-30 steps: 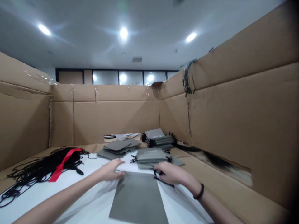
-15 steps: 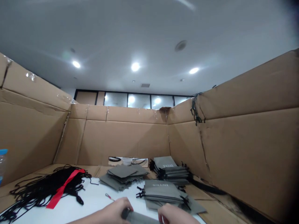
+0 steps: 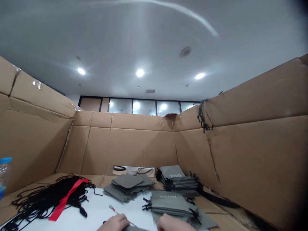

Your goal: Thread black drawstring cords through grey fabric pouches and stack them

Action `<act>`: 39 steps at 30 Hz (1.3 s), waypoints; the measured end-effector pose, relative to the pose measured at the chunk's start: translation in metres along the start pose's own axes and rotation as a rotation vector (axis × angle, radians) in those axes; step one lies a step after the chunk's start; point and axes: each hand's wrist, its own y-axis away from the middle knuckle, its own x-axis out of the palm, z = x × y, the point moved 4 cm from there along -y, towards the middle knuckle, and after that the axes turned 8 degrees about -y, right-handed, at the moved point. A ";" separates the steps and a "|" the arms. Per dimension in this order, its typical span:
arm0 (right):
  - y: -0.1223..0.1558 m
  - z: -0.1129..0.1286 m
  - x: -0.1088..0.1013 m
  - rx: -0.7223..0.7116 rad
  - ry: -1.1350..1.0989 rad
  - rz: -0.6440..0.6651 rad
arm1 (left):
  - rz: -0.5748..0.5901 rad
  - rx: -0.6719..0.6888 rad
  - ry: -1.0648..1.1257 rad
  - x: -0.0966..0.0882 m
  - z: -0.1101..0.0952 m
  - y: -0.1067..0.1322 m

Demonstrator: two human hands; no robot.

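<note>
Only the tops of both hands show at the bottom edge. My left hand (image 3: 115,223) rests on the edge of a grey flat bag (image 3: 134,228), which is almost wholly out of view. My right hand (image 3: 171,224) lies beside it, close to a pile of grey bags with black cord handles (image 3: 168,202). The fingers of both hands are cut off by the frame edge. A thin metal tool with a red tip (image 3: 117,212) lies on the white table (image 3: 96,208) just beyond my left hand.
A heap of black cords tied with a red ribbon (image 3: 54,195) lies at the left. Two more piles of grey bags (image 3: 128,186) (image 3: 176,179) sit further back. Tall cardboard walls (image 3: 252,154) enclose the table. A blue-capped bottle (image 3: 3,173) stands at the far left.
The camera has tilted upward, so the hands and the grey bag have dropped to the bottom edge. More ceiling shows and the bottle has come into view.
</note>
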 end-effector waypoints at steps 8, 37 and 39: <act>0.004 0.002 -0.003 -0.028 -0.029 0.051 | 0.006 0.009 -0.092 -0.008 -0.012 0.005; 0.007 0.003 -0.003 -0.022 -0.066 0.058 | 0.004 0.029 -0.146 -0.006 -0.013 0.005; 0.009 0.005 -0.005 -0.007 -0.070 0.049 | 0.004 0.026 -0.141 -0.007 -0.013 0.005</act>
